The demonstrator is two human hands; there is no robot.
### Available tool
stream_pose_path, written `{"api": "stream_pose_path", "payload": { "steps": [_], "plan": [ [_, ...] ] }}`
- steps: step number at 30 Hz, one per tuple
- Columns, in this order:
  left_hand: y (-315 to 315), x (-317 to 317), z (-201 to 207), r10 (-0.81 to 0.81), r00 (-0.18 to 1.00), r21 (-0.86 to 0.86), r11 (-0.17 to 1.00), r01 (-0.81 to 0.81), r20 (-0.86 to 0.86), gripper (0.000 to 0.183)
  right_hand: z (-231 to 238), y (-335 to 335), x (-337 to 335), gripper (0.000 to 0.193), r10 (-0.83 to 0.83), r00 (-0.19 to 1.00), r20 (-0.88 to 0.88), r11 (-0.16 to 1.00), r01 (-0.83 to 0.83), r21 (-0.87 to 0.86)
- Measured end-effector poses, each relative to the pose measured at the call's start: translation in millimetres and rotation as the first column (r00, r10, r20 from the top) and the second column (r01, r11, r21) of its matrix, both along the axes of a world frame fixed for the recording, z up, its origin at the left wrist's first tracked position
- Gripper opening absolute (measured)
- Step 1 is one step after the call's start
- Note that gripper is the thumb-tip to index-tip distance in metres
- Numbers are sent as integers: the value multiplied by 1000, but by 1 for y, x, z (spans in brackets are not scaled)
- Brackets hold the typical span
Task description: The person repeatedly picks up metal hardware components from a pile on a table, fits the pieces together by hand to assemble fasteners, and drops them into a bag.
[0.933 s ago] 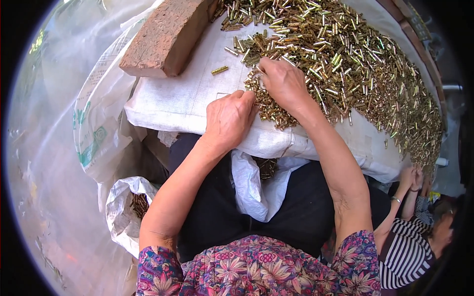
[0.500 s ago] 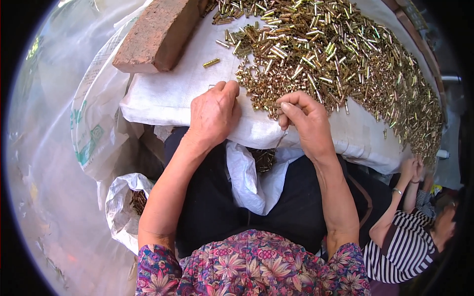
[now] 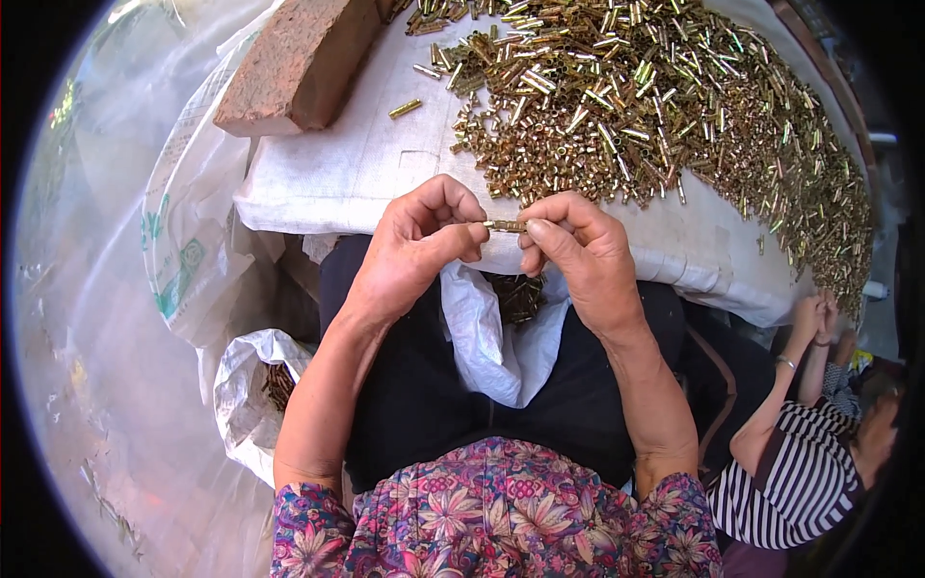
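Observation:
Between my two hands, just above the near edge of the white-covered work surface (image 3: 332, 178), lies a short brass-coloured segmented metal tube (image 3: 505, 226). Its right end is pinched between the thumb and fingers of my right hand (image 3: 583, 246). My left hand (image 3: 419, 241) has its thumb and curled fingers closed at the other end; the fingertips partly hide that end. A wide heap of small brass-coloured metal parts (image 3: 617, 106) spreads beyond my hands, short rings nearer and longer tubes farther back. One loose tube (image 3: 406, 109) lies apart, left of the heap.
A brick (image 3: 294, 72) rests at the far left of the surface. Below its front edge, an open white sack (image 3: 491, 356) with dark metal parts sits between my legs; another sack (image 3: 241, 414) stands at left. At right sits a person in a striped top (image 3: 800, 477).
My left hand has lifted from the cloth and turned to meet my right hand. The right hand has drawn back from the heap's edge, and the tube now spans both hands.

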State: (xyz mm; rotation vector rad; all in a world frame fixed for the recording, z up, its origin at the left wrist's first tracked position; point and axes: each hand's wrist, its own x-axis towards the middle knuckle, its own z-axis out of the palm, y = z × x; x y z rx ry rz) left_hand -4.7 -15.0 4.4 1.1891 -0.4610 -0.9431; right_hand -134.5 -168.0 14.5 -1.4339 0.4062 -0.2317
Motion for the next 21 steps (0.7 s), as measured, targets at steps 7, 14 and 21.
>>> {"api": "stream_pose_path", "payload": {
  "steps": [7,14,21],
  "plan": [
    [3,-1,-8,-36,996,-107,994,28,-76,7,2,9,-3,10,-19,1000,-2,993,19,117],
    [7,0,-12,-160,961,-195,974,117,-224,10,-7,11,-8,11,27,998,51,999,-27,17],
    [9,-11,-10,-401,867,-429,867,254,-297,22,7,21,-24,15,59,995,83,896,-90,436]
  ]
}}
